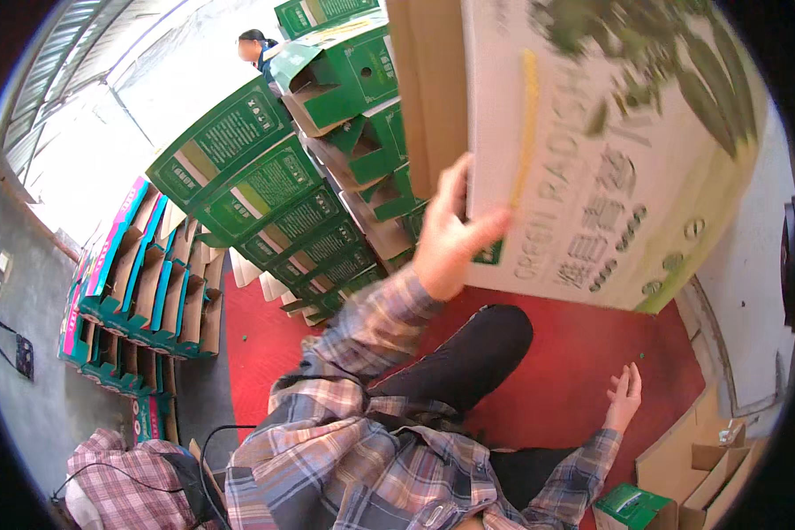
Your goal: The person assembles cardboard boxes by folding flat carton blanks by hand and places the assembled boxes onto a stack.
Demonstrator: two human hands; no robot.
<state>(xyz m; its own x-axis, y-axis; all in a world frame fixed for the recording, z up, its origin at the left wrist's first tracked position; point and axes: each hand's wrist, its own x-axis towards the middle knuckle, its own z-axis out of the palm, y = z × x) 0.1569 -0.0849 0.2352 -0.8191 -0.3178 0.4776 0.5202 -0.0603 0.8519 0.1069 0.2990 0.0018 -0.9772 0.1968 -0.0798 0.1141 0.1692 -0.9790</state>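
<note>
A large white carton point(609, 185) with a leafy print and green lower edge is tilted up in front of me at the upper right. My left hand point(455, 234) grips its near left edge, thumb on the printed face and fingers round the brown cardboard side. Off to the right and lower down, my right hand point(625, 396) holds nothing, with fingers loosely apart over the red floor. Nearest to it stands an opened brown carton point(702, 477) with upright flaps, and a small green box point(634, 508) beside that.
Stacked green cartons point(283, 194) rise ahead on the left. Further left is a pile of teal-and-pink trays point(150, 274) with brown insides. Checked cloth point(124, 468) and a black cable lie at lower left. A person point(254, 49) is beyond the stack. Red flooring point(583, 344) lies below me.
</note>
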